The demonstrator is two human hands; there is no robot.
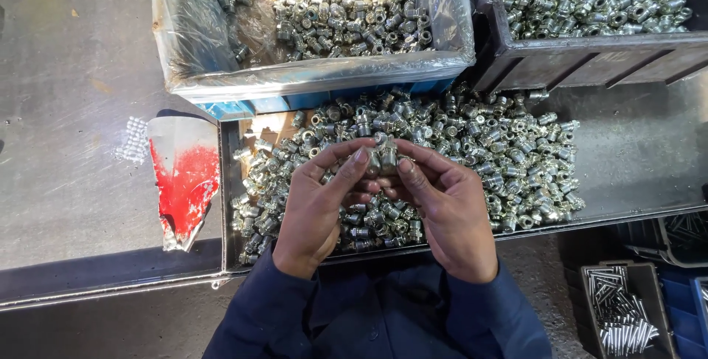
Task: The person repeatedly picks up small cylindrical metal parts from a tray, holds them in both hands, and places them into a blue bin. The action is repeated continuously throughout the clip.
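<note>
Metal fittings [413, 145] heap the shallow tray [228, 204]; both hands' fingers [352, 158] are clamped on one fitting [382, 158].

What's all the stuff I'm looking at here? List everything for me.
Small metal fittings: too many to count, silvery with a yellow tint, heaped in the shallow metal tray under the hands.
Blue bin lined with clear plastic: one, top centre, part full of the same fittings.
Black bin: one, top right, full of fittings.
Red and white scoop-like piece: one, on the grey table left of the tray.
Small box of silvery pins: one, bottom right.
Held fittings: two or so, pinched between both hands.
Left hand, right hand: dark blue sleeves, fingertips meeting on the fittings.
</note>
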